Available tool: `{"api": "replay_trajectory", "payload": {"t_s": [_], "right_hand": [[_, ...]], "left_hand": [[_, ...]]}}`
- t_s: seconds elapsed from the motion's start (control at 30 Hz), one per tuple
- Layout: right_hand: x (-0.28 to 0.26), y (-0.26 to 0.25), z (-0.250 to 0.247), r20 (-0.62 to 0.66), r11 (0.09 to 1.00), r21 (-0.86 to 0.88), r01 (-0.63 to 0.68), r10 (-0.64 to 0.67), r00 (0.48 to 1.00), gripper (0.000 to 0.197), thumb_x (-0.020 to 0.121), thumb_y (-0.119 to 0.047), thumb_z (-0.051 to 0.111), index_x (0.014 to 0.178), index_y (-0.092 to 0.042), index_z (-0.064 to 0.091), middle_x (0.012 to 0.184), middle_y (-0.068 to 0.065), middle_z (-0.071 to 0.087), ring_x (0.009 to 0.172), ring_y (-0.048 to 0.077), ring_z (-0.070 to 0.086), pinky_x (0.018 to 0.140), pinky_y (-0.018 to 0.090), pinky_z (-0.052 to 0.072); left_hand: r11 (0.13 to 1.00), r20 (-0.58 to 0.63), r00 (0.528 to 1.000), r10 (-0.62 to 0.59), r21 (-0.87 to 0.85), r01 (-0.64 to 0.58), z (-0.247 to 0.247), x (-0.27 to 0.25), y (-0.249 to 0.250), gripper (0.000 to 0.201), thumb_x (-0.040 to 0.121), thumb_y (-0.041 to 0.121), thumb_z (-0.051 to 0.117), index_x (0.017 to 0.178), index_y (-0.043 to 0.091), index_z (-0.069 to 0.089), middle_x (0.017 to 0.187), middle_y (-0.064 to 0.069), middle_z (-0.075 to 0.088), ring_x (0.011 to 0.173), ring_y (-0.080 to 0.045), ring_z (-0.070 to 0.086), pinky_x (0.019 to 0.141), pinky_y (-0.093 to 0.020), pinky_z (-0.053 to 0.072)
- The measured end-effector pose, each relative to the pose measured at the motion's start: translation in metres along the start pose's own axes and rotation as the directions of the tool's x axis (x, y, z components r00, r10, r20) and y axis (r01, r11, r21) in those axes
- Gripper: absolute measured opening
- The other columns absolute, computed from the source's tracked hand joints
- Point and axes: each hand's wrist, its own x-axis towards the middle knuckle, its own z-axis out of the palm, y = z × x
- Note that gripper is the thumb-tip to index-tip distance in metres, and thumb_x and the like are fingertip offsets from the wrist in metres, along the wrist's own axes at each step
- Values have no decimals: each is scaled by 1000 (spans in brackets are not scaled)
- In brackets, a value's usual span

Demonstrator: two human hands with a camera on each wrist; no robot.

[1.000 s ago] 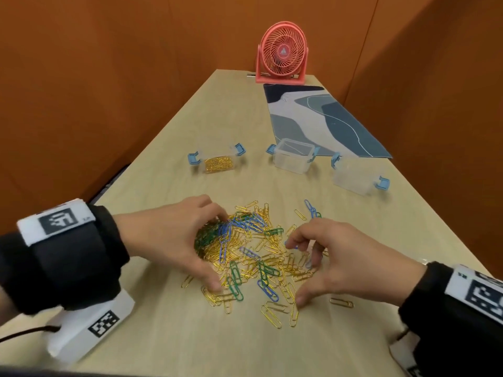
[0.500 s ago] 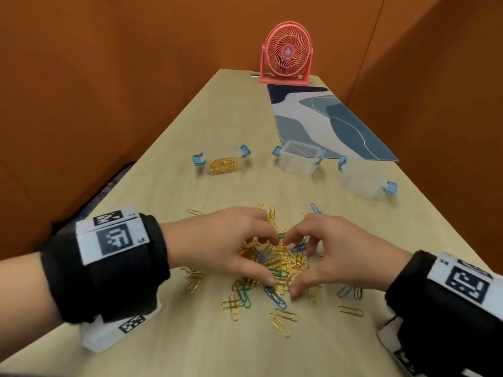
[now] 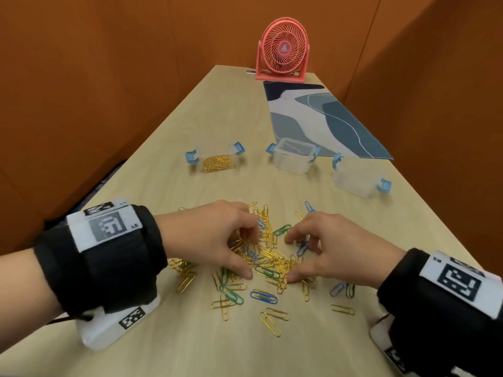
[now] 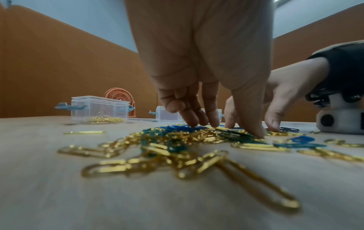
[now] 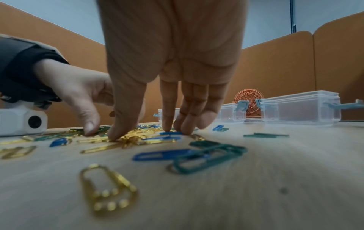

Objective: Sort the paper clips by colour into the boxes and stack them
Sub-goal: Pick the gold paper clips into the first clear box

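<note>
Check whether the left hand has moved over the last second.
Yes. The left hand has shifted rightward across the paper clip pile, toward the right hand, judged against the box of gold clips.

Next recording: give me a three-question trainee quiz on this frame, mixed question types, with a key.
1. True or false: the left box holds gold clips.
2. Which colour dominates the pile of clips? A gold, B blue, C green.
3. Fill in: behind the boxes, at the table's far end, stands a red ____.

Key: 1 true; 2 A; 3 fan. Left hand and right hand rest fingertips on the pile.
</note>
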Motion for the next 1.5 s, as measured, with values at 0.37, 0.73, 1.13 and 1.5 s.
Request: {"api": "replay_trajectory", "payload": {"t_s": [0.37, 0.73, 1.13, 1.5], "right_hand": [[1, 11, 2, -123, 995, -79, -60, 50, 991, 34, 88, -9, 43, 112, -25, 61, 110, 0, 55, 102, 17, 53, 81, 23, 40], [-14, 19, -1, -28, 999, 52, 10, -8, 1000, 27, 77, -29, 69, 103, -33, 65, 99, -15, 54, 91, 2, 54, 66, 7, 36], [-13, 5, 5, -107, 994, -58, 91, -97, 990, 36, 89, -24, 53, 125, -28, 54, 118, -6, 51, 102, 6, 48, 88, 18, 37], [-1, 6, 12, -79, 970, -242, 40, -61, 995, 38, 95, -25, 38, 132, -21, 45, 134, -1, 41, 122, 21, 43, 102, 36, 38]], "left_hand": [[988, 9, 1000, -15, 151, 13, 24, 32, 51, 75, 71, 68, 59, 123, 16, 49, 108, -2, 44, 105, -15, 41, 86, -22, 37], [998, -19, 1000, 8, -55, -9, 12, 15, 32, 23, 84, 26, 66, 106, 29, 71, 103, 6, 63, 91, -5, 55, 83, -16, 43], [824, -135, 941, -309, -532, 194, -16, 5, 25, 8, 75, 5, 74, 81, 11, 75, 70, 2, 72, 57, -3, 64, 59, -11, 51], [-299, 200, 901, -386, -951, 83, -42, -20, -12, 46, 42, -5, 86, 85, -4, 70, 74, -12, 65, 60, -15, 66, 50, -17, 55]]}}
